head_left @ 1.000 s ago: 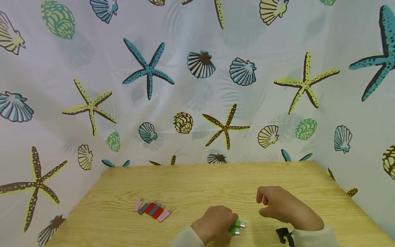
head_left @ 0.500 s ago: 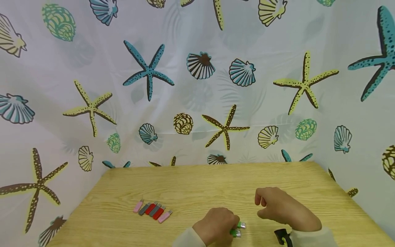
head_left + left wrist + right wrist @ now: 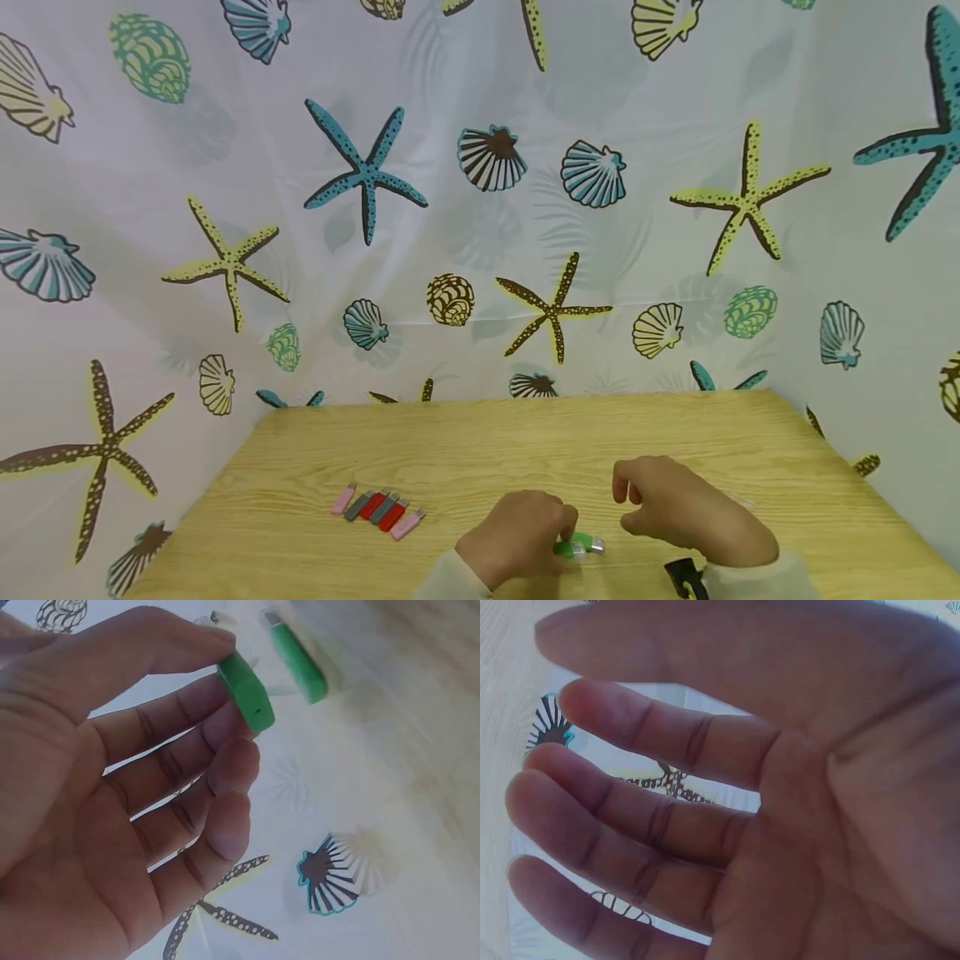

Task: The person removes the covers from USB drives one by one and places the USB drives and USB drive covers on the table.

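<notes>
My left hand pinches a green USB stick between thumb and fingers; its metal plug points away from the palm in the left wrist view. Just beyond it, a second green USB stick lies on the wooden table, apart from the hand. In the head view the held stick partly overlaps this one. My right hand hovers to the right of the green sticks, fingers loosely bent. Nothing sits between its fingers in the right wrist view.
Left of my hands lies a slanted row of several USB sticks: a pink one at the far end, grey and red ones, then another pink one. A black wrist device sits by my right cuff. Patterned cloth encloses the table's back and sides.
The green USB stick in my left hand has risen and now overlaps the other green one, which stays put. My right hand has drifted slightly left.
</notes>
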A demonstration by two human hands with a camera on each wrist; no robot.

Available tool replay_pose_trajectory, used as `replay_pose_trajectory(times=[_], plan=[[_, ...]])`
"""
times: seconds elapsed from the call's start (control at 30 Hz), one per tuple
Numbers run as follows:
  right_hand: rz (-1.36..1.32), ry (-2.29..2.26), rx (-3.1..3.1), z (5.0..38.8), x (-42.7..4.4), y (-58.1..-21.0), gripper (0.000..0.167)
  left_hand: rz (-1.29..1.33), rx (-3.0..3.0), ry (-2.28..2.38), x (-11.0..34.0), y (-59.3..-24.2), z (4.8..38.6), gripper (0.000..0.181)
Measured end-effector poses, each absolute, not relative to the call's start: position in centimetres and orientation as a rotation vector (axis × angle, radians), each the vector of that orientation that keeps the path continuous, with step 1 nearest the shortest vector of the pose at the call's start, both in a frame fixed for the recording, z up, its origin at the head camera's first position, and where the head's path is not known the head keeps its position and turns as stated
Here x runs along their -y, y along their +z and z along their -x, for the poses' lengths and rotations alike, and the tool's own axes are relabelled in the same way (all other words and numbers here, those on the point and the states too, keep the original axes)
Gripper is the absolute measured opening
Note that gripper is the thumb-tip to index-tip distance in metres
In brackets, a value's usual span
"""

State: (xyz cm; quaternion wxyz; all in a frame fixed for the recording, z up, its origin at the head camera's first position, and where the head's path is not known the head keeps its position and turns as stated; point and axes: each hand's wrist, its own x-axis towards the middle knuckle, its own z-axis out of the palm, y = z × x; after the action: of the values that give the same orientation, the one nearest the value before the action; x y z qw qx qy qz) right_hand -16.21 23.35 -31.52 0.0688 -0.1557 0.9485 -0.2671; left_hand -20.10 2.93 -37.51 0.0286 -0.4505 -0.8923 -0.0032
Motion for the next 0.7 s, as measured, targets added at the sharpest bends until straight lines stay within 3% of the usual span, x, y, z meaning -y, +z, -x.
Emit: replay_pose_trajectory(times=[0.7], plan=[[0.876, -0.838, -2.779, 15.0, -20.3, -30.7, 0.022, 1.423, 2.63, -0.222, 1.4, -31.0, 17.8, 0.017]])
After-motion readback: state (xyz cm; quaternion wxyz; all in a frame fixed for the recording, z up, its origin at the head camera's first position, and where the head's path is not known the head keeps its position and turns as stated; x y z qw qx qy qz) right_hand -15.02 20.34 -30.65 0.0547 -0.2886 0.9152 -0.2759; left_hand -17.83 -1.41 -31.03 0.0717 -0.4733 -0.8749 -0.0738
